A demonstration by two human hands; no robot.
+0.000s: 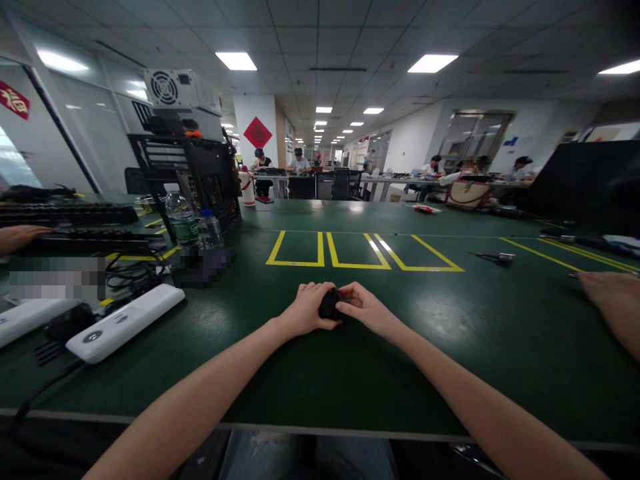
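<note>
Over the near middle of the green table (pixel 320 373), both my hands meet at a small black rounded object (pixel 329 305); its exact kind is not clear. My left hand (pixel 307 307) is wrapped around its left side, fingers over the top and thumb below. From the other side, my right hand (pixel 363 307) pinches at its right edge with thumb and fingertips. The fingers cover much of the object. Beyond my hands, yellow tape outlines (pixel 296 264) mark several open-topped boxes on the table.
At left lie a white power strip (pixel 127 323), tangled cables, keyboards (pixel 70 213), water bottles (pixel 183 217) and an open black computer case (pixel 200 173). At right are a small metal-ended tool (pixel 503 259) and another person's hand (pixel 607 293). Another hand (pixel 23 238) reaches in at far left.
</note>
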